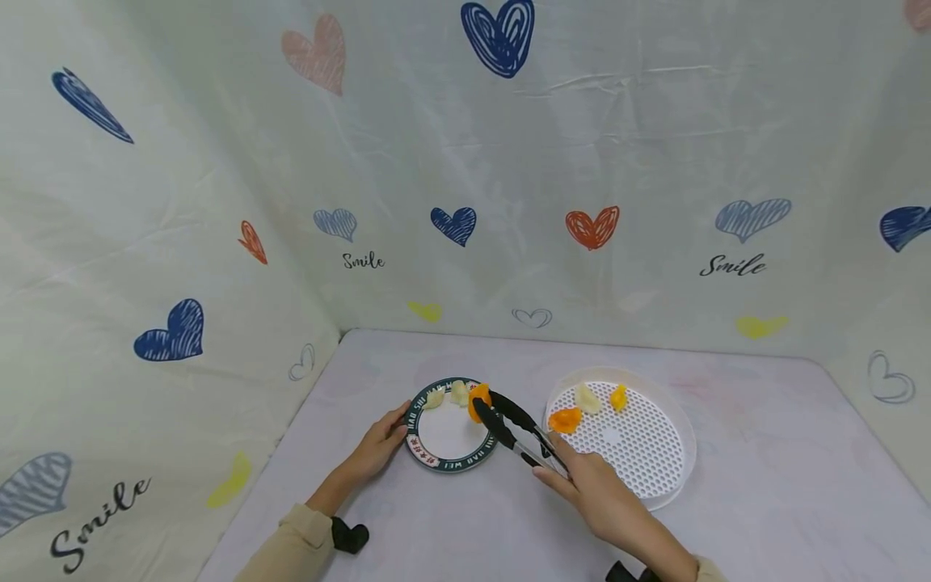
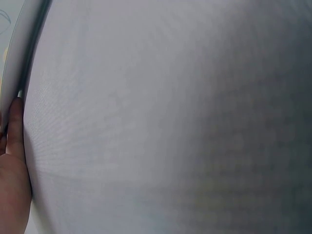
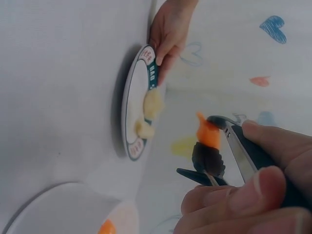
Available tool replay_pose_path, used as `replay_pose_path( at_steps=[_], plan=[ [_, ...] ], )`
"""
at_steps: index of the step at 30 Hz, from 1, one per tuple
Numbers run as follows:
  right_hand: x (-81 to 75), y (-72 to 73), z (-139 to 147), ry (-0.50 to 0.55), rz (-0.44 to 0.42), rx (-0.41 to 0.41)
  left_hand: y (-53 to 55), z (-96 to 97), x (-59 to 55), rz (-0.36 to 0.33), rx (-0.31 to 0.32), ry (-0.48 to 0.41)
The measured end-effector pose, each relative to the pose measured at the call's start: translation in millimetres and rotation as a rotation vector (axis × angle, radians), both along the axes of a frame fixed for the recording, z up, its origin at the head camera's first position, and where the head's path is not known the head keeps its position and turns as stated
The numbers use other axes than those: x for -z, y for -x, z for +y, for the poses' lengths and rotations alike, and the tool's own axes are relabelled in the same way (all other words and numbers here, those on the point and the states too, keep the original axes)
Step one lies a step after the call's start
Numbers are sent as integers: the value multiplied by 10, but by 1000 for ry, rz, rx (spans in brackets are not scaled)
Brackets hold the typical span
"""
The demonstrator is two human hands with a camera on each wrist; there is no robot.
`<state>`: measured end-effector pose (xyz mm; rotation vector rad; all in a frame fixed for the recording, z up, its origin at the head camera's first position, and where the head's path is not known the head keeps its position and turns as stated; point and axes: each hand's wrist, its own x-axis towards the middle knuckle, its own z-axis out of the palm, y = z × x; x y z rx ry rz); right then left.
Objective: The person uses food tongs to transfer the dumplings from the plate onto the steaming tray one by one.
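Note:
My left hand (image 1: 377,444) holds the left rim of a round plate (image 1: 447,440) with a green lettered border; in the right wrist view its thumb (image 3: 163,52) lies on the rim. Two pale yellowish chunks (image 1: 459,394) sit at the plate's far side. My right hand (image 1: 600,493) grips metal tongs with black tips (image 1: 493,422). Pinched between those tips is an orange piece (image 3: 208,134), held above the plate's right rim. The left wrist view catches only part of the left hand (image 2: 13,185) at its edge.
Right of the plate lies a round white tray (image 1: 658,444) with a perforated bottom. On it are an orange piece (image 1: 565,419), a pale chunk (image 1: 587,399) and a small yellow piece (image 1: 618,398). A heart-printed curtain (image 1: 407,162) hangs behind the table.

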<state>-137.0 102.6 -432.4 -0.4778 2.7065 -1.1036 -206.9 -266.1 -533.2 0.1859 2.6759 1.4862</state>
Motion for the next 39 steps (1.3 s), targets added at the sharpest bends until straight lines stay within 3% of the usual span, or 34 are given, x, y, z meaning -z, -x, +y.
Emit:
replay_pose_path(
  at_steps=[7, 16, 20, 26, 33, 39],
  plan=[
    [-42, -45, 216, -14, -22, 47, -9, 3, -10, 1, -2, 0],
    [-19, -133, 593, -75, 19, 44, -12, 16, -11, -6, -1, 0],
    [-2, -163, 765, -79, -20, 41, -5, 14, -19, -17, -5, 3],
    [42, -197, 1018, 2, -110, -2, 10, 16, -19, -34, -14, 18],
    [108, -168, 1228, -16, -119, -64, 5, 22, -14, -25, -22, 1],
    [178, -145, 1349, 21, -282, -71, -10, 33, -34, -18, -21, 13]
  ],
)
